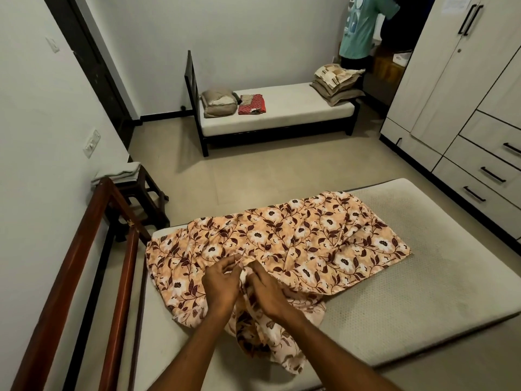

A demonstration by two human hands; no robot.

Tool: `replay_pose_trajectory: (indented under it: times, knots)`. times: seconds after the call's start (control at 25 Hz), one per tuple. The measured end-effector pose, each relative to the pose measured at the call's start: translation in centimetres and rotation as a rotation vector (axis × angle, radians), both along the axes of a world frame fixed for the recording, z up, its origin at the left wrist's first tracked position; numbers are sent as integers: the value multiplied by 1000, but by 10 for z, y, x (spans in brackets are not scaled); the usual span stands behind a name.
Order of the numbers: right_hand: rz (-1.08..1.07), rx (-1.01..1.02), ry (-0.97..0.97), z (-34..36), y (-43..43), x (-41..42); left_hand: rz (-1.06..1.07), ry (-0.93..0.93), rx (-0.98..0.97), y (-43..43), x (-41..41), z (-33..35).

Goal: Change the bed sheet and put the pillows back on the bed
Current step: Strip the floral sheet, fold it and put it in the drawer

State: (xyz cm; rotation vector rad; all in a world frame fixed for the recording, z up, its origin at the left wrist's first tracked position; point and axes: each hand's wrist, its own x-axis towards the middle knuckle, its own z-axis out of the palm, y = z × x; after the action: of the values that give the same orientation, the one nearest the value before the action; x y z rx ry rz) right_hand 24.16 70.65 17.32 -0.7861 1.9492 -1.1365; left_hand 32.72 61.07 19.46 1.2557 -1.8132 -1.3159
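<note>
There are two beds: the far bed [296, 108] and, nearer than it, one bare mattress [408, 292] carrying one floral sheet [296, 238] and two hands, the left hand [222, 285] and right hand [267, 292]. On the far bed: one folded red cloth [251, 104], one single pillow [218, 102], one pillow stack [337, 83]. Left of it, one stool [141, 193]; right, one wardrobe [451, 94].

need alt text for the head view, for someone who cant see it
The left hand and right hand pinch an edge of a floral sheet lying bunched on a bare mattress. Across the room, a small bed holds stacked pillows and folded cloth.
</note>
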Motion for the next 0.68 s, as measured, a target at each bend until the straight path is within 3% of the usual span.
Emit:
replay_pose_trajectory:
  times: [0.32,0.4,0.56,0.68]
  knots:
    - [79,-1,344,-4,-26,-49,22,74,-17,5,6,8]
    - [122,-12,281,-2,-36,-53,29,81,-21,3,10,12]
    - [90,-182,-57,2,-47,-52,67,92,-41,1,16,21]
    - [48,-225,-167,-1,-50,-42,103,110,-37,1,19,26]
